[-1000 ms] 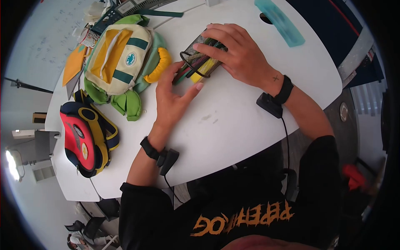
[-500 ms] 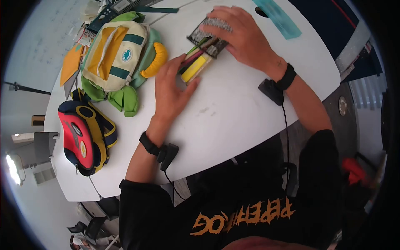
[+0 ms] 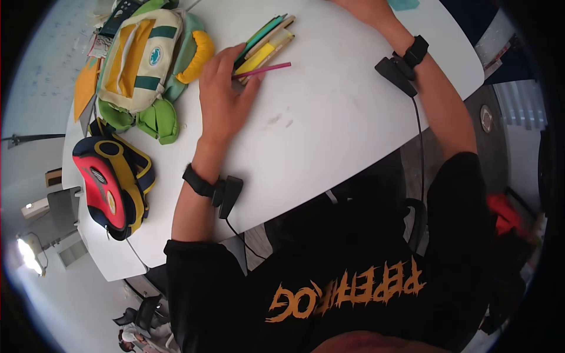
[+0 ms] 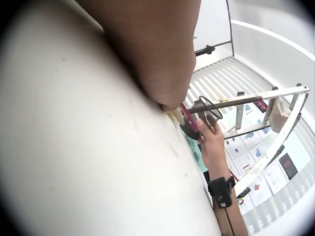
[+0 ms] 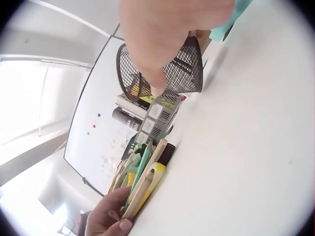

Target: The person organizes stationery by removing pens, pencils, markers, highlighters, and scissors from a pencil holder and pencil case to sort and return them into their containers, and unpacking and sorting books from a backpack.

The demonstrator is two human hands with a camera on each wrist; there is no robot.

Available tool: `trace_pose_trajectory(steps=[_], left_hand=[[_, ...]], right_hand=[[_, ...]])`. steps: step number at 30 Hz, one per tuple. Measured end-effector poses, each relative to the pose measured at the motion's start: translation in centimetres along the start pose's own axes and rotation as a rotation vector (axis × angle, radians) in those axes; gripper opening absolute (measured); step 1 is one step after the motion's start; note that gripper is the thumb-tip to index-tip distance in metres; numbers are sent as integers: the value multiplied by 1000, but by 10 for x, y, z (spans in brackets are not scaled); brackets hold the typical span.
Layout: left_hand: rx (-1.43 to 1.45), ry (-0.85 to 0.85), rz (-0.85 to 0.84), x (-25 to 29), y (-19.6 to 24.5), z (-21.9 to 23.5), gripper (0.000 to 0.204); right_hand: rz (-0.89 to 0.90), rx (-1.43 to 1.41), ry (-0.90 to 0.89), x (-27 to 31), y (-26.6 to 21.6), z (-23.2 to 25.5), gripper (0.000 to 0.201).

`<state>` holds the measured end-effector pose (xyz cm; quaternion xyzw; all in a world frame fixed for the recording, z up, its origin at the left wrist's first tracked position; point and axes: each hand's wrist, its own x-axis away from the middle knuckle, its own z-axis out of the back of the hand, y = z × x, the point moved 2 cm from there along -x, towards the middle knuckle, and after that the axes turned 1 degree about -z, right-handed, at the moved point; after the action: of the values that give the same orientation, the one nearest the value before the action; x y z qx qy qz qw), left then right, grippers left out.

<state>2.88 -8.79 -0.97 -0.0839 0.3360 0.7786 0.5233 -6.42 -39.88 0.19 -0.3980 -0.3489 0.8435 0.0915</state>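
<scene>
The left hand (image 3: 222,103) grips one end of a bundle of pens and pencils (image 3: 265,44) low over the white table; among them are a yellow marker (image 3: 257,57) and a magenta pencil (image 3: 272,69). At the top edge of the head view is the right hand (image 3: 368,9). In the right wrist view the right hand (image 5: 167,34) holds a black mesh cup (image 5: 187,71) with its fingers at the rim, and no pens show through the mesh. The left hand (image 5: 106,214) and pens (image 5: 146,184) appear below it. The left wrist view also shows the cup (image 4: 209,117).
A cream and green backpack (image 3: 156,56) lies at the table's left, with a red and navy bag (image 3: 109,188) nearer the front edge. A teal object (image 3: 403,5) is partly visible at the top. The white table (image 3: 306,135) has small marks.
The right hand has pulled the mesh cup away, up and out of the head view. The pens are out of the cup and in the left hand, spread slightly apart.
</scene>
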Motion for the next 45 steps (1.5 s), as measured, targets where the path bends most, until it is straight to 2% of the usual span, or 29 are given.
trace_pose_trajectory(steps=[1,2,5,7,9,11,13,14,17,18,19,21,22,23,24,25,26,29,30,34,35,37,39,40,41,42,43,44,45], left_hand=[[7,0,6,-4,0,1,54],[5,8,-9,-6,0,2,54],[68,3,12,-6,-2,-2,49],[193,47,65,-3,-5,-3,39],[152,67,56,-2,-9,1,34],[130,89,41,-7,-9,1,28],[241,138,179,-2,-10,-4,22],[241,132,190,1,-11,-5,22],[273,144,196,0,-13,2,20],[259,148,224,1,-13,1,20],[249,154,252,0,-12,-1,20],[242,167,236,-6,-9,0,20],[225,166,236,-2,-8,0,20],[222,158,249,3,-8,-1,20],[223,156,281,4,-9,-1,20],[225,163,300,0,-9,1,20],[211,169,285,0,-9,1,22],[218,195,281,-1,-9,-1,22],[268,197,334,0,-7,-1,20],[225,196,259,3,-14,1,19],[222,212,238,3,-13,3,19],[234,208,326,2,-12,3,19],[258,254,290,1,-14,1,19],[239,281,273,2,-15,1,18],[220,309,252,2,-15,3,18],[224,326,237,1,-14,4,18],[259,319,299,3,-12,6,18],[297,310,360,2,-12,6,18],[309,324,344,1,-11,5,18]], right_hand=[[-117,-110,-5,-7,3,1,82],[-136,-231,-25,-8,14,-5,82],[-225,-277,-56,-4,20,-11,82],[-182,-217,-60,1,23,-12,84],[-193,65,-204,-3,1,-2,85],[-232,17,-213,-8,1,0,82],[-187,108,-166,-2,7,2,75],[-112,188,-157,0,2,9,66],[-178,231,-237,-4,16,15,52],[-227,206,-345,-10,16,17,39],[-218,214,-336,-14,15,21,39],[-186,17,-579,-10,1,17,30],[-106,14,-702,-8,-6,17,29],[-114,3,-711,-3,-14,13,29],[-154,54,-826,1,-24,6,29],[-184,114,-930,2,-30,3,40],[-35,-81,-791,13,-25,-3,24],[4,-76,-781,13,-29,-8,18],[-21,-2,-768,12,-32,-5,11],[11,159,-752,5,-36,2,16],[16,66,-700,4,-40,6,15],[48,-6,-637,-2,-43,16,13],[29,-354,-314,-7,-39,25,9],[153,-450,-160,-12,-27,25,8],[168,-445,-162,-12,-27,26,8],[100,-578,-21,-14,-30,34,9],[35,-708,121,-16,-29,42,10],[13,-708,185,-17,-19,45,11],[34,-695,186,-21,-18,47,11]])
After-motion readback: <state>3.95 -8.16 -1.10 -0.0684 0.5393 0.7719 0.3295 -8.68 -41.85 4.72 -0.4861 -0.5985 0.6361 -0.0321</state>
